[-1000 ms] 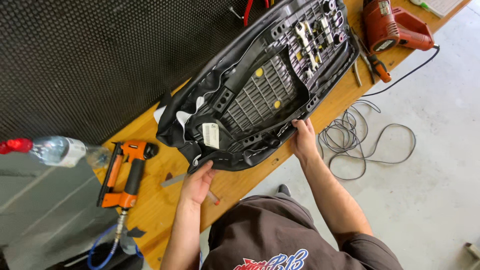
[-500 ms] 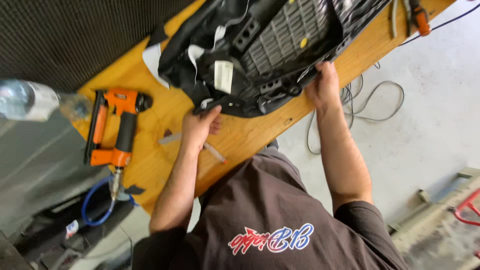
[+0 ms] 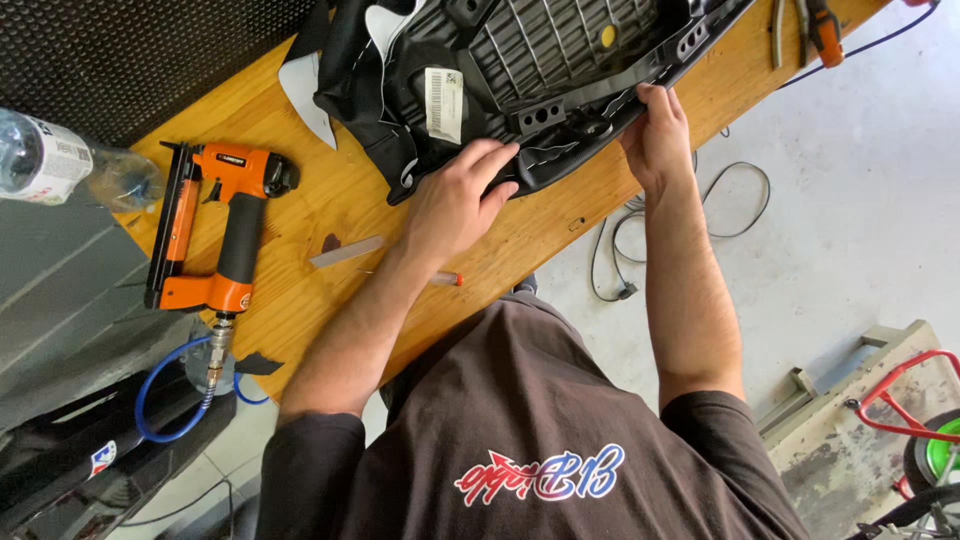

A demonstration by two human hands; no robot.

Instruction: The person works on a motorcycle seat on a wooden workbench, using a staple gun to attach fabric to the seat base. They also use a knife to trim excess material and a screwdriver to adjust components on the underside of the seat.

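Seat base [image 3: 560, 60] on workbench [image 3: 300, 200] | left hand [image 3: 455, 200] fingers flat on near edge | right hand [image 3: 655, 135] fingers curled gripping rim

Black seat base [image 3: 540, 60], orange-and-black staple gun [image 3: 215, 235], blue hose [image 3: 165, 400], light wooden bench [image 3: 330, 215]

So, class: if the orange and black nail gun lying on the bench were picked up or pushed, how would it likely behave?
The nail gun looks solid and metal-bodied, so probably heavy for its size and stiff. It lies flat on its side on the wooden bench, so it is unlikely to roll. The blue hose at its base would probably tug back.
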